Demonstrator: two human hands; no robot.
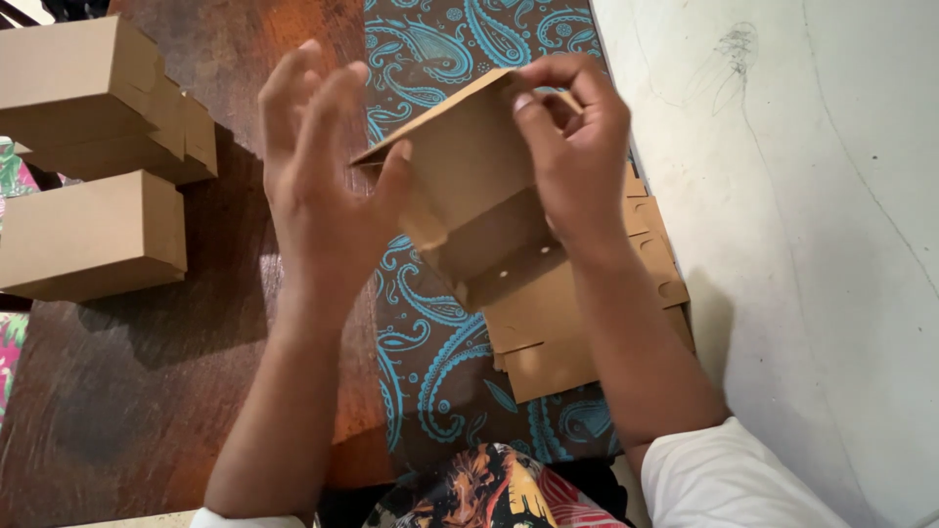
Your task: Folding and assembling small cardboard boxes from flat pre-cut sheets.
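Observation:
A half-folded brown cardboard box (468,186) is held up in the air between my hands. My right hand (577,147) grips its upper right corner, fingers curled over the top edge. My left hand (318,166) is beside the box's left side with fingers spread upward; only its thumb touches the box's left edge. Beneath the box, a stack of flat cardboard blanks (577,313) lies on a dark cloth with a blue paisley pattern (430,362).
Finished brown cardboard boxes (93,235) are piled at the left on a dark wooden table (147,391). A pale grey wall (812,215) runs along the right side. My patterned clothing (489,494) shows at the bottom edge.

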